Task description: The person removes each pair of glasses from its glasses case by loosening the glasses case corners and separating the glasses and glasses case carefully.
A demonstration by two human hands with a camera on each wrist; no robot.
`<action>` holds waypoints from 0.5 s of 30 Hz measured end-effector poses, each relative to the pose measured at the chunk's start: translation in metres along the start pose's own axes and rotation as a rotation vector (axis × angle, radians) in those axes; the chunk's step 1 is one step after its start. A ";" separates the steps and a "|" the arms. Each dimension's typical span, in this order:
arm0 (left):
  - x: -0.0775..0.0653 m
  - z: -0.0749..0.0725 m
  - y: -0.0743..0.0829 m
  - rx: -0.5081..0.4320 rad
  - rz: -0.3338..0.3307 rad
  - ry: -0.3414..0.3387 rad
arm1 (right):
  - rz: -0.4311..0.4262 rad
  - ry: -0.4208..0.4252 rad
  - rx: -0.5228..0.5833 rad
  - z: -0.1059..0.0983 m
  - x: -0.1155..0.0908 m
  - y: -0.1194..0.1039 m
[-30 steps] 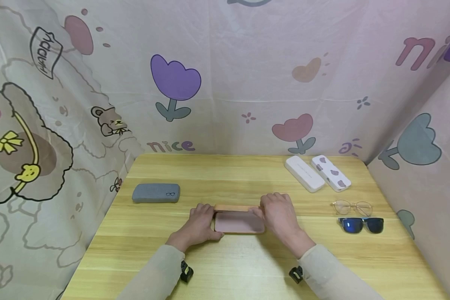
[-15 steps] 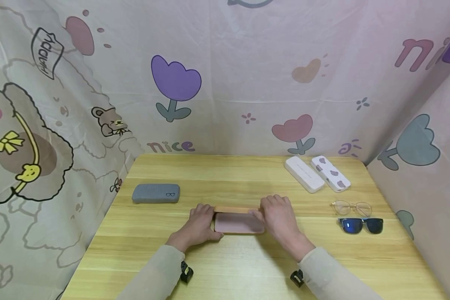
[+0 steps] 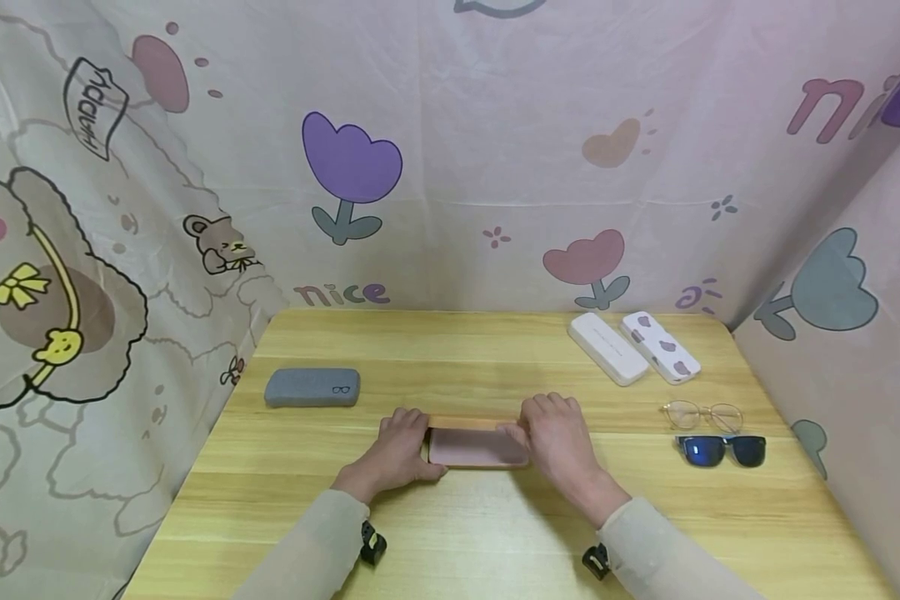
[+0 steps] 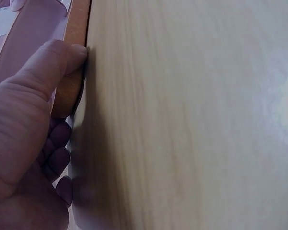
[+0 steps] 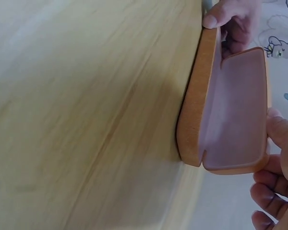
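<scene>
An orange glasses case with a pinkish lining lies in the middle of the table, its lid raised on the far side. My left hand grips the case's left end, thumb pressed on the front wall as the left wrist view shows. At the opposite end my right hand pinches the lid, its thumb on the lid's edge in the right wrist view. Pale lining is all that shows inside the case.
A grey glasses case lies at the left. At the back right are a white case and a patterned white case. Thin-framed glasses and dark sunglasses lie at the right. Printed cloth hangs behind the table.
The lid has tilted slightly down toward the base, with my right hand still on it. My left hand stays in place.
</scene>
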State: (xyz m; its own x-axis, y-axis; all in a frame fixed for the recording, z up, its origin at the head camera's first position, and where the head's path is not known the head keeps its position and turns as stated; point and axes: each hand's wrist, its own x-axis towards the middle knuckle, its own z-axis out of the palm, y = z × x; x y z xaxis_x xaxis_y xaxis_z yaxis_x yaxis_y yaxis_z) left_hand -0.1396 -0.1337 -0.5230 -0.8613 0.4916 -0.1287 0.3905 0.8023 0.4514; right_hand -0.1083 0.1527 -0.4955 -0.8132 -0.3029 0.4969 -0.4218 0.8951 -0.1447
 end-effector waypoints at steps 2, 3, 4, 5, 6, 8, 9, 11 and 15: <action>0.000 0.001 -0.001 -0.003 0.005 -0.003 | 0.009 -0.016 0.005 0.000 0.000 0.000; 0.000 0.000 -0.001 -0.004 0.006 -0.005 | 0.011 -0.017 0.008 0.000 0.000 0.000; 0.000 0.001 -0.001 -0.006 0.010 -0.003 | 0.013 -0.016 0.011 0.000 0.000 0.000; 0.000 0.001 -0.002 -0.004 0.011 -0.005 | 0.013 -0.012 0.018 0.000 0.000 0.000; 0.000 0.001 -0.002 -0.004 0.012 -0.004 | 0.010 -0.004 0.022 0.001 0.000 0.000; 0.000 0.001 -0.003 0.000 0.012 -0.004 | 0.003 0.017 0.035 0.002 -0.001 0.000; 0.001 0.001 -0.003 0.000 0.012 -0.003 | 0.002 0.025 0.042 0.002 -0.001 0.000; 0.001 0.002 -0.004 0.001 0.012 -0.004 | 0.000 0.029 0.052 0.003 -0.002 0.000; 0.001 0.002 -0.005 -0.008 0.016 0.002 | -0.001 0.018 0.060 0.002 -0.004 -0.001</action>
State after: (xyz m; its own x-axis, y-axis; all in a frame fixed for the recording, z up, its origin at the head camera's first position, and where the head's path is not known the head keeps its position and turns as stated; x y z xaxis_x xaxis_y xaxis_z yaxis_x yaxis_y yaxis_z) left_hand -0.1415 -0.1363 -0.5272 -0.8557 0.5034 -0.1199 0.4013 0.7919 0.4602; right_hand -0.1055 0.1520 -0.4994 -0.8055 -0.2974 0.5126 -0.4464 0.8734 -0.1946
